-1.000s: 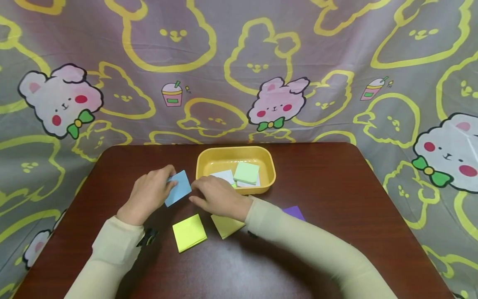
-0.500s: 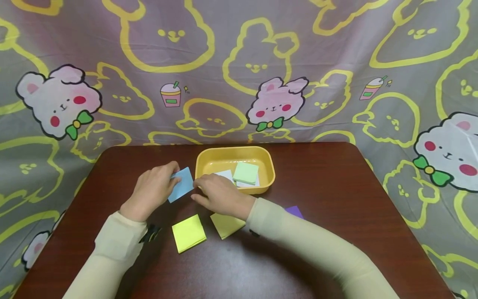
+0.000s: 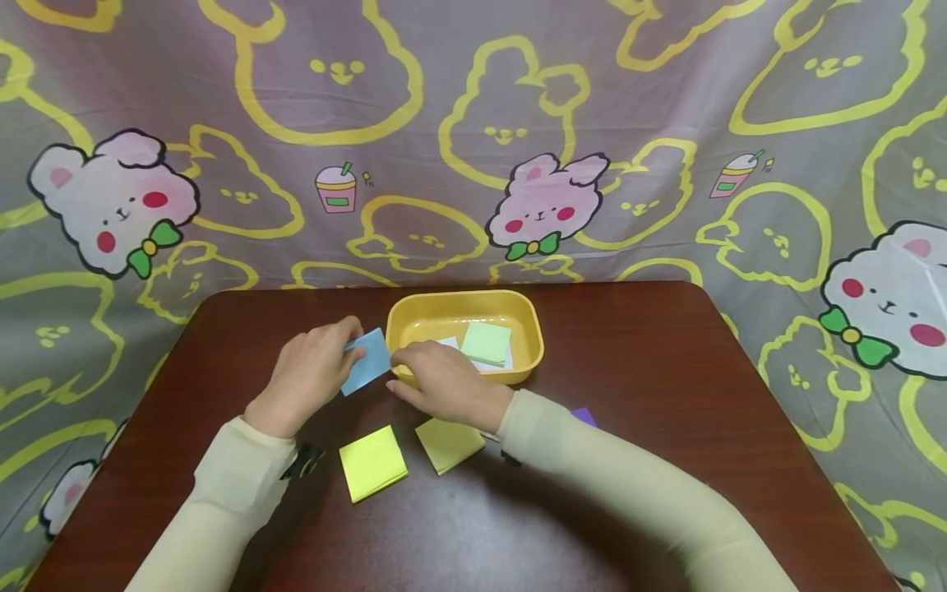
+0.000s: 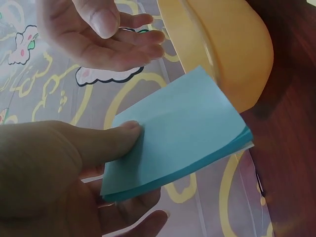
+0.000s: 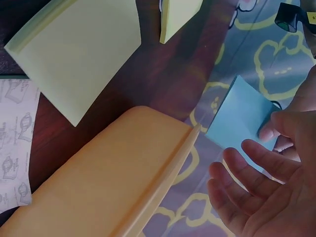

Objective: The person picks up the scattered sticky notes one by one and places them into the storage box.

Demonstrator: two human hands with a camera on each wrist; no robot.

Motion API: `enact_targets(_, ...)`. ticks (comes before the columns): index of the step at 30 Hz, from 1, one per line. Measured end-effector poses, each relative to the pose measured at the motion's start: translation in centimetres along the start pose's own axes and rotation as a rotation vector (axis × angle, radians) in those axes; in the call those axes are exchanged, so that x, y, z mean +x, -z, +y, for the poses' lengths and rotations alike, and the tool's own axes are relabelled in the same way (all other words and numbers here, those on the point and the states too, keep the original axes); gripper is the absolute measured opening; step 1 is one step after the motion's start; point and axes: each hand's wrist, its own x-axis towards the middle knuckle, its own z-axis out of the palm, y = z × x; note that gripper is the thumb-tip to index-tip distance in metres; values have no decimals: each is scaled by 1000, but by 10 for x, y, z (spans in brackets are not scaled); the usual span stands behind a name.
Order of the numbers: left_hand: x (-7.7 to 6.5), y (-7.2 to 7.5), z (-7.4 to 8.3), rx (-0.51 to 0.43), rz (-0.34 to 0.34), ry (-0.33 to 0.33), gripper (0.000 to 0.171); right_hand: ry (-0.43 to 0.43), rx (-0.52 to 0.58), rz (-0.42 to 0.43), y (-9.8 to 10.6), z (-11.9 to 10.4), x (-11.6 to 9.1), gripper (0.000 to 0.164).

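Observation:
My left hand (image 3: 307, 374) pinches a light blue sticky note pad (image 3: 368, 362), thumb on its top face and fingers beneath. The pad is tilted, off the table, just left of the yellow plastic tray (image 3: 528, 329). My right hand (image 3: 451, 382) hovers at the tray's front-left corner with nothing in its grasp. Its relaxed fingers (image 5: 237, 173) stand close to the blue pad in the right wrist view. Inside the tray, a pale green sticky note pad (image 3: 487, 343) lies over white paper, partly hidden by my right hand.
On the brown table (image 3: 651, 353), a bright yellow sticky note pad (image 3: 373, 463) and a duller yellow one (image 3: 450, 446) lie in front of the tray. A purple pad (image 3: 584, 416) is mostly covered by my right sleeve. A patterned cloth (image 3: 414, 99) hangs behind.
My left hand has carried the blue pad right and slightly away from me, closer to the tray. My right hand has shifted a little to the right.

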Motion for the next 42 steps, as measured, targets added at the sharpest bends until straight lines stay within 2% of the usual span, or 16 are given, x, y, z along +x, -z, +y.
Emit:
enact_targets(12,8,-2,1,13,25,-17,16,0,-1,20,0,10,-2,37)
enact_targets(21,13,-5,3,19,33,-19,14,-42,10,12,4,15,-3,38)
enact_targets(28,18,-8,7,30,70,-47,14,-59,3,18,6,18,-4,38)
enact_targets(42,30,-17,14,42,85,-103,17,-80,6,15,7,29,-9,38)
